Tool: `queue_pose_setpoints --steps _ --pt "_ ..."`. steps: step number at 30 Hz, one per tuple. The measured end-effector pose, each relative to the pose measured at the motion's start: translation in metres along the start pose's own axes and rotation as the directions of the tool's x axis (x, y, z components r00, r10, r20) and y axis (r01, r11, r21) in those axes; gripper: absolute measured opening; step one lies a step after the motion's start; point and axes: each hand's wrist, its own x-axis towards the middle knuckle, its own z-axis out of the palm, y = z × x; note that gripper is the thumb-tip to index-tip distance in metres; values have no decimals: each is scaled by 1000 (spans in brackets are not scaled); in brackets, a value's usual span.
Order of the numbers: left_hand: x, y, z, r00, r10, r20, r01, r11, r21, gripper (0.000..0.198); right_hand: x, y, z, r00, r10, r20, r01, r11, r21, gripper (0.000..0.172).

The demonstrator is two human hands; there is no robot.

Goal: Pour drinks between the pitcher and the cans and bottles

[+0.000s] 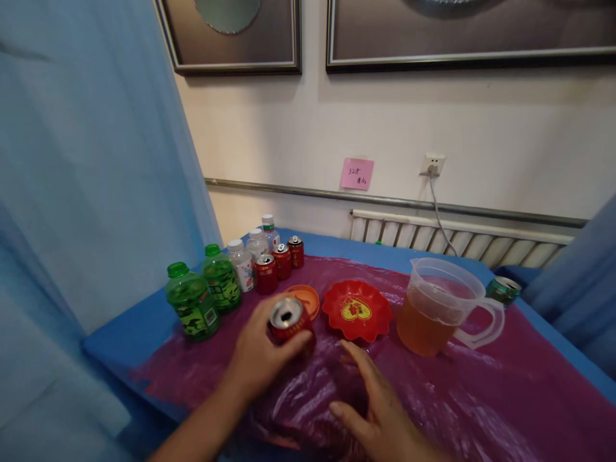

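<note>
My left hand (257, 356) grips an opened red drink can (289, 319) that stands on the purple plastic sheet (481, 398). My right hand (373, 404) lies flat and open on the crumpled sheet just right of the can, holding nothing. A red flower-shaped dish (357, 309) sits just beyond my right hand. An orange lid or small dish (305, 298) lies behind the can. A clear plastic pitcher (445, 308) with amber liquid stands to the right of the red dish.
Two green bottles (192, 301), three white bottles (240, 263) and three red cans (282, 260) stand in a row at the back left. A green can (504, 289) lies behind the pitcher. A blue curtain (81, 160) hangs at left; a radiator (457, 237) lines the wall.
</note>
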Motion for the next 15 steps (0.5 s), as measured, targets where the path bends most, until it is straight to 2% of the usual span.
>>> queue_pose_setpoints --steps 2,4,6,11,13,15 --pt "31 -25 -14 992 -46 -116 63 987 146 65 -14 11 -3 999 32 -27 -31 999 41 76" --pt "58 -49 -22 979 -113 -167 147 967 209 72 -26 18 -9 994 101 -43 -98 992 78 59" --pt "76 -67 -24 975 -147 -164 180 961 210 78 -37 23 -17 984 172 -53 -167 982 87 48" --pt "86 -94 -12 973 -162 -164 201 944 263 74 -60 39 -39 977 206 -56 -201 976 79 39" --pt "86 -98 -9 975 -150 -161 193 935 296 73 -70 46 -43 969 213 -129 -206 976 68 33" --pt "86 -97 -9 980 -118 -158 165 930 328 73 -76 48 -47 944 202 -261 -197 979 44 29"
